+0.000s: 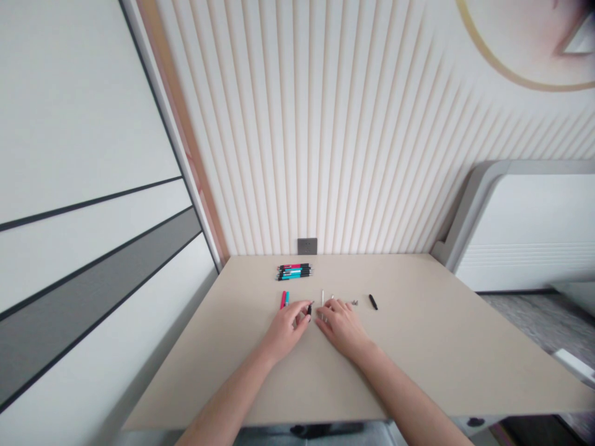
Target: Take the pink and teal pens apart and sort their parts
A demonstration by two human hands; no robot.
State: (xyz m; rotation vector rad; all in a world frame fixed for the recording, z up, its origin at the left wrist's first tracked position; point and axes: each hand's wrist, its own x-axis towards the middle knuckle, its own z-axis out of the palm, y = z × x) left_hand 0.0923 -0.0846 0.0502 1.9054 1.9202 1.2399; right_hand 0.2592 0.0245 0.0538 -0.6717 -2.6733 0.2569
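Left hand (283,331) pinching a small black pen part (309,309), light, stiff and likely slippery, best taken by its sides; right hand (341,328) open, flat on the bench (418,353), seemingly empty.

The one head-worn view looks forward and down from above and behind the left hand (282,331) and right hand (341,328), facing the tabletop (418,347) and ribbed wall (297,136) beyond them.

Small black pen part (309,309) in left hand (283,331), right hand (339,328) just beside
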